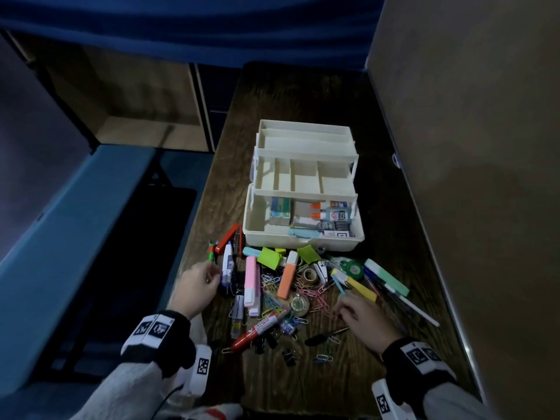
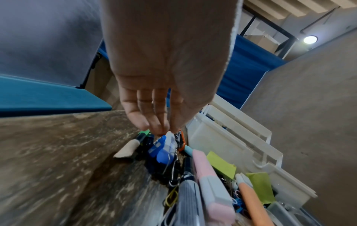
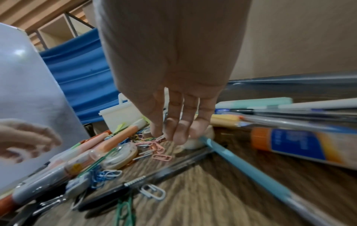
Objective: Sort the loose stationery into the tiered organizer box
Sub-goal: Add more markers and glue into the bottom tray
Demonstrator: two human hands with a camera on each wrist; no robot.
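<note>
Fingers of both hands hang loosely apart, empty: lower the left hand [image 1: 198,287] onto the correction tape [image 1: 227,263], right hand [image 1: 362,321] gathering paper clips [image 1: 315,291], then carry to the organizer box [image 1: 303,237] at 12 o'clock.

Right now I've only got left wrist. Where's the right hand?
Observer: The right hand is low over the pink paper clips, fingers straight, grip on nothing.
Operator: Anything in the box's bottom tier yet?
Observer: Yes. Two orange-capped glue bottles lie in the bottom tier of the organizer box.
Operator: Seen a red marker?
Observer: The red marker lies in the pile, between the two hands and nearer you than the box.
</note>
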